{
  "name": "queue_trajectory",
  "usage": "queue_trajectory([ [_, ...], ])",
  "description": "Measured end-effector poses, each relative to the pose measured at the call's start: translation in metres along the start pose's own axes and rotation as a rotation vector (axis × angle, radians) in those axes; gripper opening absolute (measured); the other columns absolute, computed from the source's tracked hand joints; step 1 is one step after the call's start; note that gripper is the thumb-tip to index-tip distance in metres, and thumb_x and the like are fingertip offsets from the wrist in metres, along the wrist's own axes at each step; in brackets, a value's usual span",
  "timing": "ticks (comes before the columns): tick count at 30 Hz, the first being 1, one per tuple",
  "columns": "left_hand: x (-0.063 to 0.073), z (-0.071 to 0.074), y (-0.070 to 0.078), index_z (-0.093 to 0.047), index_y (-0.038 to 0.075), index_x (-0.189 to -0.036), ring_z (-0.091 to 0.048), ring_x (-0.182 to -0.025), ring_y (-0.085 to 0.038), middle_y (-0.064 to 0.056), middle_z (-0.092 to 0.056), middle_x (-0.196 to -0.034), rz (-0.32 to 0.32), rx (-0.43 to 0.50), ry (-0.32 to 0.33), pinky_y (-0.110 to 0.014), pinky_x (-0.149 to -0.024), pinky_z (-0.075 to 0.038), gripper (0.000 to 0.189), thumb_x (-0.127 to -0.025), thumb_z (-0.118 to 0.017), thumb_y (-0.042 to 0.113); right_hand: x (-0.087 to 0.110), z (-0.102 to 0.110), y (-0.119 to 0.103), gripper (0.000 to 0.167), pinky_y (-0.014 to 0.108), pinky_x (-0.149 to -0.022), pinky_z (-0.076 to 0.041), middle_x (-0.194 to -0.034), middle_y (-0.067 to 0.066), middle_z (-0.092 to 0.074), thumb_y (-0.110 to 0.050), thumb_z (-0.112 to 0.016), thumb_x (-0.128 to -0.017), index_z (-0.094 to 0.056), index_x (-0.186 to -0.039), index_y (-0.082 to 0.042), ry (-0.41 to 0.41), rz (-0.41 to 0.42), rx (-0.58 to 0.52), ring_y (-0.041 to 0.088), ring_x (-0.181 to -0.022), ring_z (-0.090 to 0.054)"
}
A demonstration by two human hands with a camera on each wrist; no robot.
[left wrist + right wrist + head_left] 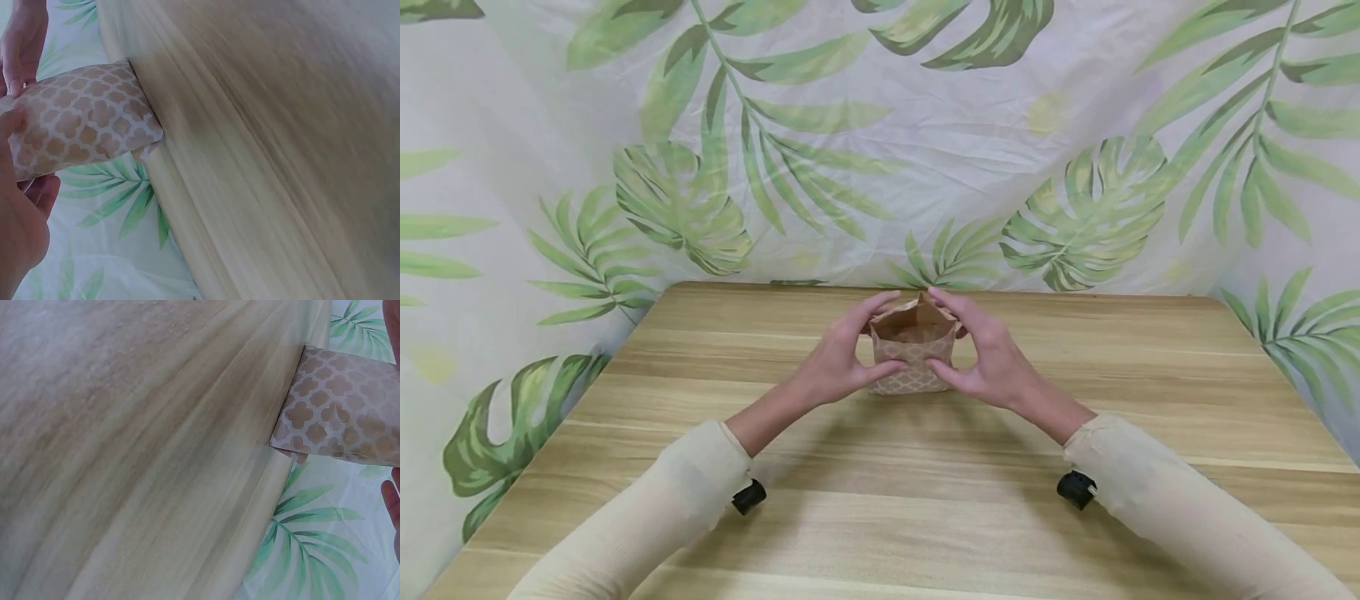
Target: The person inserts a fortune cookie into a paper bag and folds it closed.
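Observation:
A brown paper bag (pixel 913 381) with a white lattice print stands upright at the far middle of the table, its mouth spread open and its brown inside showing. My left hand (pixel 838 357) grips its left side, thumb across the front and fingers up at the rim and behind. From the other side my right hand (pixel 992 357) holds it the same way, index fingertip at the back rim. The bag's patterned front (pixel 87 119) fills part of the left wrist view. In the right wrist view, its base (pixel 312 403) meets the tabletop, and only bits of the right hand show.
The wood-grain table (pixel 895 533) runs back to a white cloth backdrop (pixel 940 158) printed with green leaves. Small black devices (pixel 748 497) hang under both cream sleeves (pixel 647 500).

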State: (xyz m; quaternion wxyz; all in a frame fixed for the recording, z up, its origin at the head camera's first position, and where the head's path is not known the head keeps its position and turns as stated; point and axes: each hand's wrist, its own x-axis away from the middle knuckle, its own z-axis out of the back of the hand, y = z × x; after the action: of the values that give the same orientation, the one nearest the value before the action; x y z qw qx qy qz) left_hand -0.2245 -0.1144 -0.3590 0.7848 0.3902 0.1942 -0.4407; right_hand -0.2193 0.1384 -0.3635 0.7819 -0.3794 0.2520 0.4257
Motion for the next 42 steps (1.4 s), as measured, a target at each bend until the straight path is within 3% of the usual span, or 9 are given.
queue_trajectory([
  [7, -0.003, -0.01, 0.003, -0.038, 0.002, -0.153, -0.07, -0.107, -0.033, -0.023, -0.069, -0.125, 0.191, 0.244, 0.017, -0.038, -0.088, -0.059, 0.094, -0.075, -0.09, -0.005, -0.002, -0.005, 0.001, 0.098, 0.046, -0.086, -0.059, -0.123, 0.023, -0.071, 0.001, -0.089, -0.078, -0.033, -0.158, 0.001, -0.033, -0.168, -0.21, 0.033, -0.105, -0.071],
  [13, -0.004, -0.013, 0.004, -0.042, 0.001, -0.15, -0.072, -0.102, -0.033, -0.023, -0.071, -0.122, 0.259, 0.292, 0.056, -0.033, -0.084, -0.059, 0.088, -0.076, -0.088, -0.008, -0.005, -0.007, -0.001, 0.094, 0.03, -0.088, -0.057, -0.127, 0.024, -0.068, 0.005, -0.088, -0.078, -0.037, -0.157, 0.001, -0.034, -0.29, -0.344, 0.036, -0.113, -0.069],
  [21, -0.005, -0.017, 0.005, -0.048, -0.002, -0.145, -0.073, -0.098, -0.031, -0.021, -0.075, -0.11, 0.291, 0.32, 0.111, -0.027, -0.083, -0.057, 0.079, -0.076, -0.086, -0.011, -0.007, -0.007, -0.002, 0.086, 0.021, -0.085, -0.051, -0.133, 0.023, -0.066, 0.006, -0.089, -0.076, -0.047, -0.15, 0.001, 0.014, -0.324, -0.298, 0.035, -0.114, -0.07],
  [25, -0.006, -0.017, 0.005, -0.05, -0.002, -0.143, -0.073, -0.098, -0.031, -0.021, -0.075, -0.109, 0.285, 0.305, 0.124, -0.027, -0.084, -0.057, 0.077, -0.076, -0.087, -0.011, -0.008, -0.007, -0.003, 0.085, 0.024, -0.072, -0.05, -0.127, 0.021, -0.07, 0.005, -0.09, -0.075, -0.049, -0.149, 0.001, 0.021, -0.33, -0.291, 0.034, -0.111, -0.071],
  [30, -0.005, -0.018, 0.002, -0.051, -0.003, -0.142, -0.074, -0.097, -0.033, -0.021, -0.076, -0.109, 0.26, 0.266, 0.127, -0.029, -0.081, -0.058, 0.074, -0.077, -0.086, -0.009, -0.008, -0.008, -0.001, 0.083, 0.026, -0.057, -0.04, -0.115, 0.021, -0.075, 0.005, -0.09, -0.075, -0.05, -0.148, 0.002, 0.031, -0.334, -0.265, 0.034, -0.106, -0.073],
  [33, -0.005, -0.02, 0.0, -0.052, -0.004, -0.141, -0.074, -0.095, -0.031, -0.02, -0.076, -0.106, 0.252, 0.26, 0.145, -0.027, -0.079, -0.058, 0.072, -0.077, -0.086, -0.009, -0.008, -0.01, 0.0, 0.083, 0.022, -0.063, -0.046, -0.11, 0.021, -0.076, 0.007, -0.089, -0.074, -0.05, -0.147, 0.003, 0.042, -0.335, -0.266, 0.034, -0.102, -0.074],
  [37, -0.005, -0.021, -0.001, -0.055, -0.004, -0.138, -0.073, -0.088, -0.025, -0.02, -0.076, -0.101, 0.259, 0.277, 0.17, -0.023, -0.073, -0.055, 0.069, -0.076, -0.086, -0.01, -0.009, -0.011, 0.001, 0.082, 0.023, -0.081, -0.056, -0.102, 0.02, -0.077, 0.01, -0.088, -0.073, -0.051, -0.146, 0.003, 0.052, -0.341, -0.292, 0.033, -0.094, -0.074],
  [42, -0.006, -0.022, -0.002, -0.058, -0.004, -0.135, -0.07, -0.079, -0.015, -0.019, -0.076, -0.096, 0.264, 0.28, 0.179, -0.022, -0.066, -0.053, 0.064, -0.077, -0.085, -0.011, -0.01, -0.011, 0.002, 0.079, 0.024, -0.075, -0.057, -0.099, 0.019, -0.077, 0.01, -0.087, -0.075, -0.052, -0.146, 0.002, 0.056, -0.355, -0.314, 0.03, -0.09, -0.076],
])
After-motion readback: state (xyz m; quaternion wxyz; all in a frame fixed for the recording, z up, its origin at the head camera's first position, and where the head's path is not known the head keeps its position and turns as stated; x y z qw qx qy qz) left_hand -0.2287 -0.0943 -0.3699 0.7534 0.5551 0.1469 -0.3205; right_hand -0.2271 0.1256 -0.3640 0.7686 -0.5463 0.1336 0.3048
